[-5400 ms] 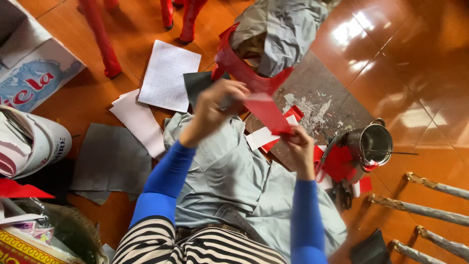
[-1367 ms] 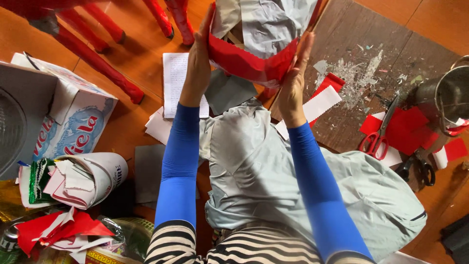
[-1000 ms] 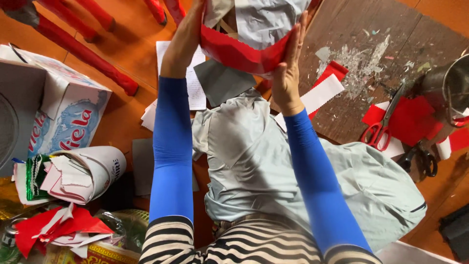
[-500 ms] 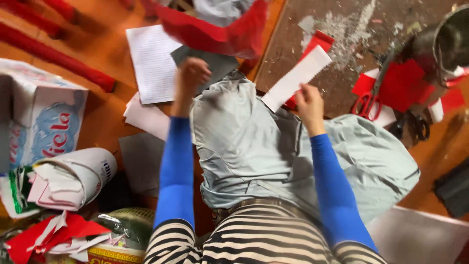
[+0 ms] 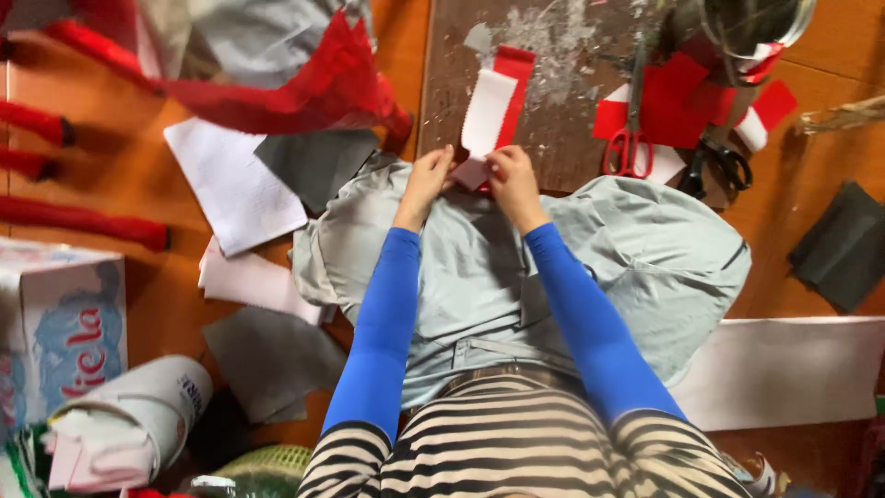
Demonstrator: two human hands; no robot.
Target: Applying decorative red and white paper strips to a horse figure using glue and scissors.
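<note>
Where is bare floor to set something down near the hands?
Bare orange floor lies between the red-handled scissors and dark grey sheet. Around both hands it is crowded: white-and-red strips, grey cloth.

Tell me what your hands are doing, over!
Left hand and right hand both pinching near end of white-and-red felt strip. Strip lies on grey board. Red-handled scissors beside, clear.

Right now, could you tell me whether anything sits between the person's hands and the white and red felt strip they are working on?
Nothing visible does. The left hand and right hand both pinch the near end of the white and red felt strip, over the grey cloth on the lap.
</note>
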